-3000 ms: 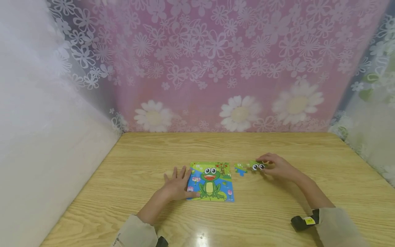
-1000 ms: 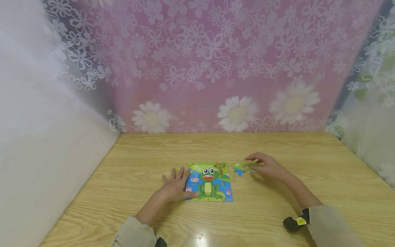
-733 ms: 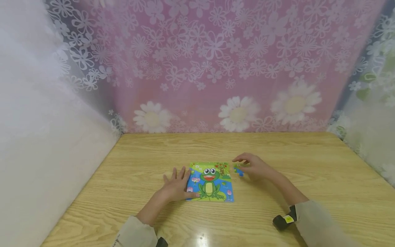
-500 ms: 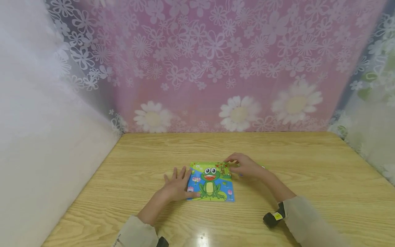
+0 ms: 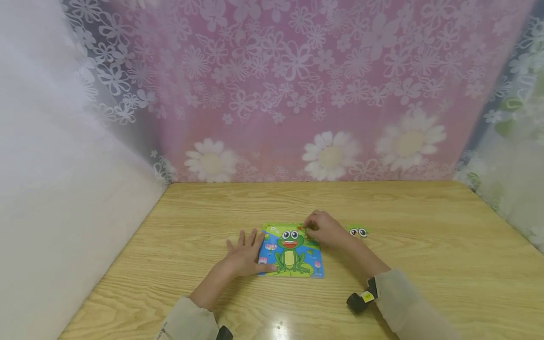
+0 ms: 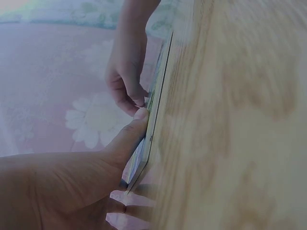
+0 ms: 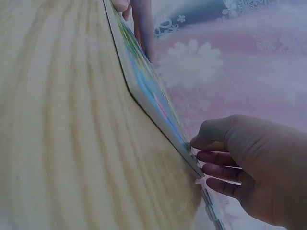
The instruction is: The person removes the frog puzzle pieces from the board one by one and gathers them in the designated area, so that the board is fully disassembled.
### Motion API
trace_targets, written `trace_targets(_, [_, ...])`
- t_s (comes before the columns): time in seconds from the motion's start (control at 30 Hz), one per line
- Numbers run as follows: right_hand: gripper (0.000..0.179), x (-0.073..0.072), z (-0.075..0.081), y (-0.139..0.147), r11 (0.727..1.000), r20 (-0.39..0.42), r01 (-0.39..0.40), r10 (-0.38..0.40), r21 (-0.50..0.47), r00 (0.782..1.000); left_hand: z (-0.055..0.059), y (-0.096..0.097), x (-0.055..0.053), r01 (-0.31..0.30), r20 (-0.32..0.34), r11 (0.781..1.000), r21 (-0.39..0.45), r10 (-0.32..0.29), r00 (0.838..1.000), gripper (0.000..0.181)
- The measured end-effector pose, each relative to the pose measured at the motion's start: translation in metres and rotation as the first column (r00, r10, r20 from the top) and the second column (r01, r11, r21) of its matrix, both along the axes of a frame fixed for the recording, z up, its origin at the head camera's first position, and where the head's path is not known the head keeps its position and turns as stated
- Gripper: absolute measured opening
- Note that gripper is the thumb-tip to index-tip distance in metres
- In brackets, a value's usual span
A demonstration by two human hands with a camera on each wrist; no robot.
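Note:
A square frog jigsaw puzzle lies flat on the table. My left hand rests at its left edge with fingers spread on the wood and the thumb on the board's lower left corner; the left wrist view shows that thumb on the board. At the upper right corner, over the tree picture, my right hand has curled fingers and its thumb pinching at a puzzle piece, mostly hidden by the fingers. In the right wrist view the right thumb is at the board's edge. A loose piece with frog eyes lies beyond the right wrist.
The wood-grain table ends at a pink flowered curtain behind and a white sheet at the left. More loose piece edges show beside the board in the right wrist view. Black wrist straps sit at the sleeves.
My right hand has let go of the eyes piece on the table and moved left, past the blue-green piece, to the puzzle's upper right corner. My left hand has stayed in place.

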State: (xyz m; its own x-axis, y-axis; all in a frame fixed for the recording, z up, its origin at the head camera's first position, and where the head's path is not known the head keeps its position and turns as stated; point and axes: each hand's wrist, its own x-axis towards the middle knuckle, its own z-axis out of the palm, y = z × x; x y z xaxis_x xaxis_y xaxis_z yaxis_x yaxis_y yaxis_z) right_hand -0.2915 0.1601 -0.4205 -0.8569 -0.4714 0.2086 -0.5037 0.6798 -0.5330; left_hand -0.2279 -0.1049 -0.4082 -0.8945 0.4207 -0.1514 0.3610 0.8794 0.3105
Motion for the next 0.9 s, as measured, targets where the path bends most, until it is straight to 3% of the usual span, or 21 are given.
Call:
trace_targets(0.23, [0.010, -0.001, -0.003, -0.003, 0.999, -0.019, 0.033, -0.032, 0.027, 0.999, -0.003, -0.002, -0.002, -0.006, -0.012, 1.000, -0.011, 0.006, 1.000, 0.101])
trace_targets(0.43, [0.011, 0.001, -0.001, -0.001, 0.999, 0.025, 0.037, -0.037, -0.006, 0.999, 0.000, 0.000, 0.001, 0.004, -0.010, 1.000, 0.003, -0.004, 1.000, 0.099])
trace_targets(0.77, [0.038, 0.001, 0.008, 0.013, 0.990, 0.130, -0.137, 0.131, 0.034, 0.983, 0.004, 0.001, 0.004, 0.000, -0.010, 1.000, 0.010, 0.000, 1.000, 0.097])
trace_targets(0.9, [0.043, 0.001, 0.011, 0.014, 0.984, 0.139, -0.169, 0.160, 0.058, 0.977, 0.002, 0.000, 0.001, -0.001, -0.009, 1.000, 0.011, 0.001, 1.000, 0.098])
